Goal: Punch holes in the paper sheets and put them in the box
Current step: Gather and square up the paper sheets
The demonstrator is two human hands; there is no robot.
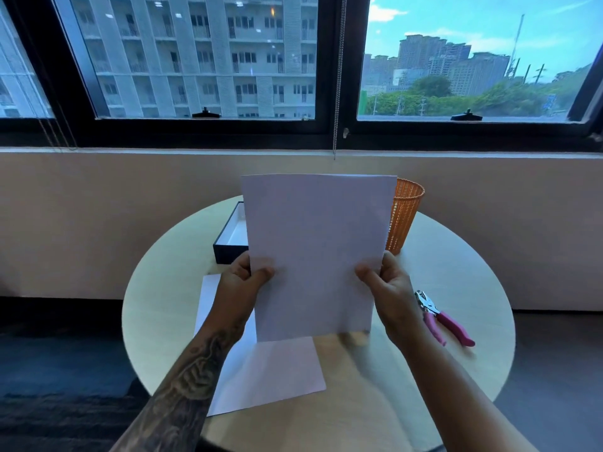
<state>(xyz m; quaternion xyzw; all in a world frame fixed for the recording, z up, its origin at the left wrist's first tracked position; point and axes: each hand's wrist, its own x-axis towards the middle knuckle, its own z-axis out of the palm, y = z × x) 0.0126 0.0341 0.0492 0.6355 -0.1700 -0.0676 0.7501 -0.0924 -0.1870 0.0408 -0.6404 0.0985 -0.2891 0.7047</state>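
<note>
Now a paper sheet (pixel 316 252) is pinched upright by the fingers of the left hand (pixel 244 282) and right hand (pixel 389 286); one should probably be freed for the hole punch (pixel 444 318).

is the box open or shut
Open: no lid on the box, and its white inside shows left of the held sheet.

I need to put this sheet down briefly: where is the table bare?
Bare table shows at the front, between the flat sheet and the hole punch, and on the right, between punch and orange basket. A narrow strip lies left of the box. The back is crowded with box and basket; the held sheet hides the gap between them.
</note>
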